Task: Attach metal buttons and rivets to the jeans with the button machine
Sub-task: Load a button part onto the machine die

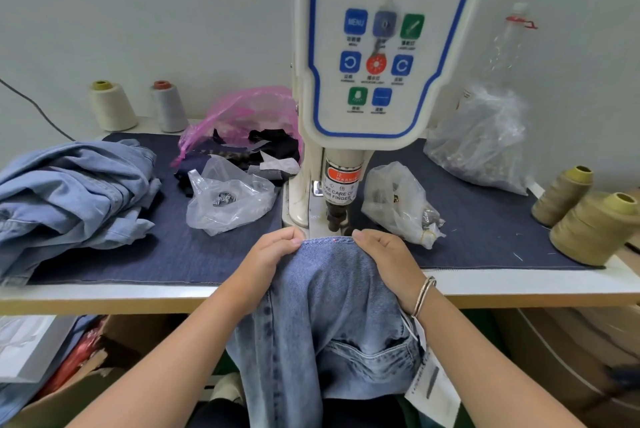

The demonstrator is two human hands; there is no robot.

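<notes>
Denim, light blue and washed, is what both hands are working: the jeans (332,306) hang off the front edge of the table (519,285), w/ the waistband edge pulled up right in front of the button machine (367,88), just below its punch head. A small red light dot sits on the waistband edge, centred under the machine.

Left hand (273,254) is just left of the machine's base, fingers curled, pinching the waistband edge betw. thumb and fingertips. Right hand (384,254) mirrors it on the other side, fingers curled over the fabric and holding it down; a bracelet (424,296) is on that wrist. Cloth betw. the two hands looks pulled fairly flat.

Handling, as a guess: denim is soft and floppy but the waistband is a thicker, stiffer strip, so that's the place to grip, close either side of the red dot. Most of the garment's weight hangs below the table and will prob. drag the edge back, so a firm pinch is needed. Fingertips are v. near the punch; the warning label on the machine says as much.

Left of the machine: a clear bag (228,199) w/ small metal pieces and a pile of denim (76,185). Right of it: another clear bag (398,202) w/ metal bits, and thread cones (588,227) further out.
</notes>
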